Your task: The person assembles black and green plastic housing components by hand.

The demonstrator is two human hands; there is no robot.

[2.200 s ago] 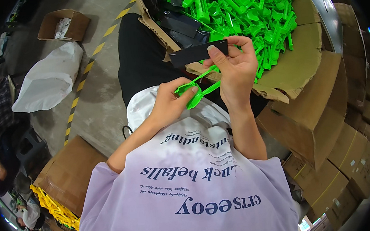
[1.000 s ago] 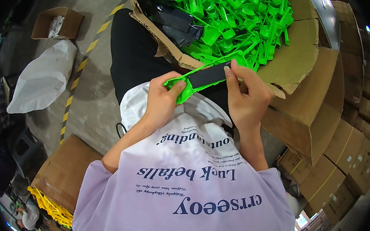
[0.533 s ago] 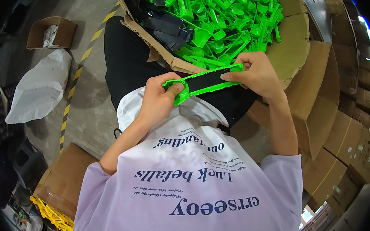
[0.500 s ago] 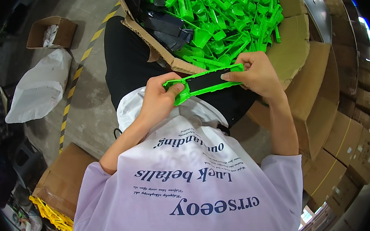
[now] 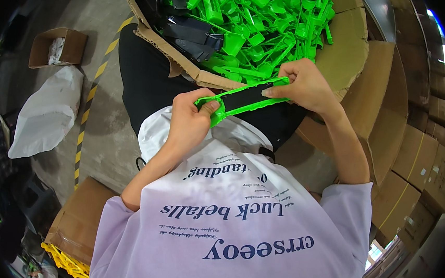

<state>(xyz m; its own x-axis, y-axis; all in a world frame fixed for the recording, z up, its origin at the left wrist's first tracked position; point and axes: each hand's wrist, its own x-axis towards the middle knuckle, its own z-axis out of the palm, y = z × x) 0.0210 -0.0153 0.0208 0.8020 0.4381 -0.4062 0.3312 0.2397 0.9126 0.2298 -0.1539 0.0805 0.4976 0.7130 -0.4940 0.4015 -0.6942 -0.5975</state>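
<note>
While left hand (image 5: 188,116) grips green frame (image 5: 254,106), right hand (image 5: 306,87) pinches opposite end, forearms (image 5: 151,172) angled inward.

1. Frame (image 5: 255,106) is over the lap; left hand (image 5: 189,118) on its left end, right hand (image 5: 305,88) on its right end.
2. Panel (image 5: 244,98) sits in frame, between hands, right thumb on it.
3. Carton (image 5: 349,50) is ahead of hands: sheets (image 5: 191,36) inside left, plastic parts (image 5: 271,25) right of them.
4. Floor tape (image 5: 93,91) runs left of lap; sack (image 5: 48,113) lies left of tape, box (image 5: 73,49) just beyond sack.
5. Stacked boxes (image 5: 408,176) stand far right.
</note>
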